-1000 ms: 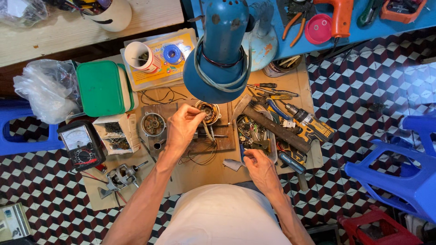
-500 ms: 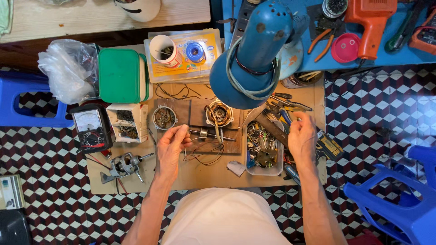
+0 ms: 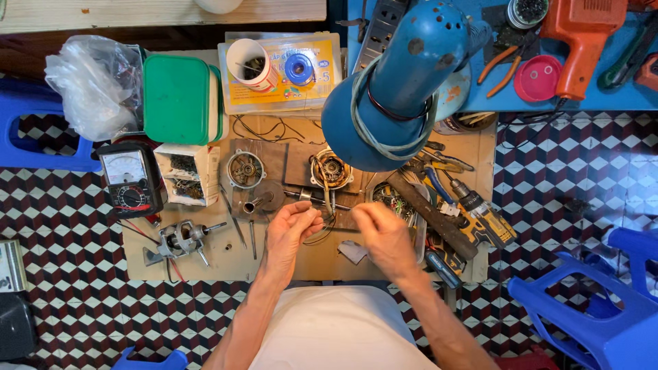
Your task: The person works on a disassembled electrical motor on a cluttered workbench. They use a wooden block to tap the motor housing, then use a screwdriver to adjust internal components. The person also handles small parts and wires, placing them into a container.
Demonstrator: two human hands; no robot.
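Even, bright overhead illumination; sharp focus across most of the frame.

Soft, short shadows under the blue lamp shade (image 3: 384,123) and beneath the left hand (image 3: 289,233) and right hand (image 3: 384,236). Slight motion blur on the right hand's fingers (left hand crisper). Mild glare on the clear plastic bag (image 3: 86,85) and the meter face (image 3: 123,168). Saturated colours throughout. Slight wide-angle bending of the floor tiles (image 3: 582,171) toward the corners.
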